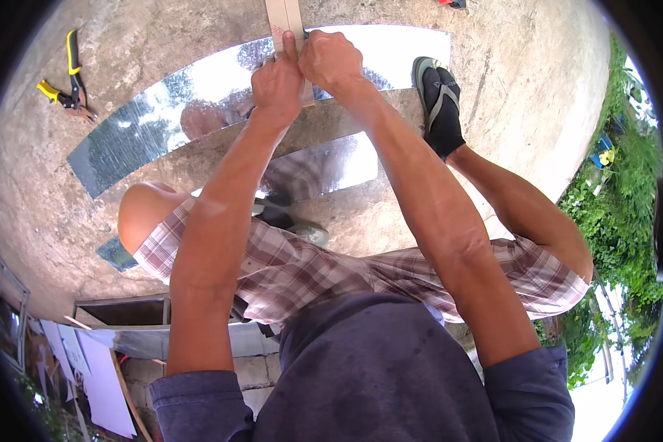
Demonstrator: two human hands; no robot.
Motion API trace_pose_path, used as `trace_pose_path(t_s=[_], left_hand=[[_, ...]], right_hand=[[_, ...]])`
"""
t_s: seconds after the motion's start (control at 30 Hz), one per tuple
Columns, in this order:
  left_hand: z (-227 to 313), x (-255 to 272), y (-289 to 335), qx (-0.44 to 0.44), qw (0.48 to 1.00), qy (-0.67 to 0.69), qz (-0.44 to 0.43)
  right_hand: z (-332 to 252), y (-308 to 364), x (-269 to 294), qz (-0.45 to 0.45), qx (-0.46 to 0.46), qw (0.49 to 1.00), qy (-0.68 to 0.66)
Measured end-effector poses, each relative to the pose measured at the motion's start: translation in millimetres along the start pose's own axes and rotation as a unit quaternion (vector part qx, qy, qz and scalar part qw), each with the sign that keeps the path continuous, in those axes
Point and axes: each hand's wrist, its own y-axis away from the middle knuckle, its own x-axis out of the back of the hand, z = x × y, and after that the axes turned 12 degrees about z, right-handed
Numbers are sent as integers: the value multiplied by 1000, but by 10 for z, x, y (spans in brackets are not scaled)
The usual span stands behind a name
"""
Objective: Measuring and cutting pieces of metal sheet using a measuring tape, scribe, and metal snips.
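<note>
A long, shiny, mirror-like sheet strip [147, 110] lies across the concrete in front of me. Across it runs a pale wooden strip [286, 13] with red markings. My left hand [276, 87] presses this strip down and grips it, one finger stretched along its top. Right beside it, touching, my right hand [331, 60] is closed in a fist at the strip's right edge. A small dark end pokes out by its knuckles; the rest of what it holds is hidden. A second, shorter shiny strip [339, 166] lies nearer, between my legs.
Yellow-and-black tin snips [74, 92] lie open-handled at the far left. A red-and-black object [454, 3] is cut off at the top edge. My sandalled right foot [440, 107] rests at the sheet's right part. A small shiny offcut [116, 254] lies by my left knee. Plants [619, 221] border the right.
</note>
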Motion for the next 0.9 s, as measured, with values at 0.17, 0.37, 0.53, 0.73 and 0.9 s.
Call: trace_pose_path(t_s=[0.17,0.37,0.53,0.73,0.9], left_hand=[[36,45,3,-1,999,-30,15],[6,113,5,-9,999,-14,29],[-88,130,65,53,990,68,111],[-116,75,85,298,898,316,70],[-314,179,3,392,837,377,64]], right_hand=[[152,855,-145,-104,-29,992,68],[498,1230,-400,-28,-71,997,-30],[615,1097,-379,132,-194,943,-235],[415,590,-388,35,-234,900,-367],[66,584,-370,-6,-314,794,-521]])
